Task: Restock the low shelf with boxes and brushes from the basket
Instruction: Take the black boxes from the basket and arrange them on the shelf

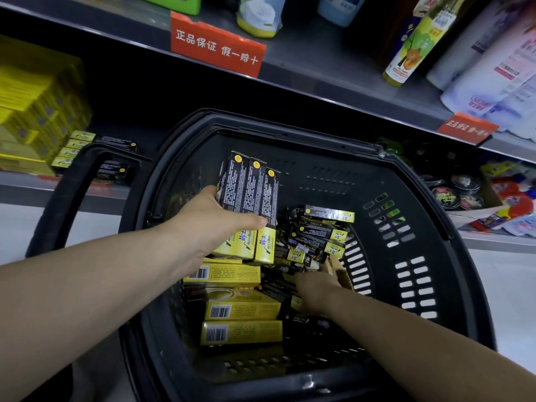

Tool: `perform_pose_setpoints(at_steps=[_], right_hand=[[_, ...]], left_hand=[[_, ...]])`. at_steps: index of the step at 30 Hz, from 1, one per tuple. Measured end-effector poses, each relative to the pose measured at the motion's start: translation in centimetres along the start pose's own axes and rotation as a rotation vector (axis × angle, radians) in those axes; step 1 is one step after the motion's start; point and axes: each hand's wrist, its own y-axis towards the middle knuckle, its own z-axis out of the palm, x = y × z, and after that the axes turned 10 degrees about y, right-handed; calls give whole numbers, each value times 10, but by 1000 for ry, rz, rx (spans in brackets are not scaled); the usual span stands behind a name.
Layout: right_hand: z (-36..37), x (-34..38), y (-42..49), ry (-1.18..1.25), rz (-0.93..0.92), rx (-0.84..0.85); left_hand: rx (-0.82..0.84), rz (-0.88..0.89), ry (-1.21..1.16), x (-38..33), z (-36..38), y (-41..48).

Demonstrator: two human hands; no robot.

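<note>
Low shelf (26, 181): grey metal ledge, stacked yellow cartons at left. Black perforated plastic basket (406, 256) in front of it, holding flat yellow barcoded boxes (240, 307), slim black-and-yellow boxes, and a wooden brush (338, 269). Left hand (208, 224) grips 3 slim boxes (249, 204) side by side above the basket. Right hand (314, 288) reaches into the pile; grip cannot be judged. Red tag (217, 44) reads "正品保证 假一赔十".

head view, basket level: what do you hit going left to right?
Yellow box stacks on the low shelf → basket handle → left hand holding three black-and-yellow boxes → right hand → basket's right wall → round tins
</note>
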Motion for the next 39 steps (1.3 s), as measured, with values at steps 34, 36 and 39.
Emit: perform_pose_setpoints(at_steps=[34,36,39], right_hand=[[-205,192,-92,1674,-724,233],[-214,206,-85,1726,-630,194],[-229,220,-72,1674,-621,109]], left_hand=[[-205,51,-253,-18,-194,-37],[-194,25,-225,-14,-201,-32],[-155,-14,-107,-11,-226,-22]])
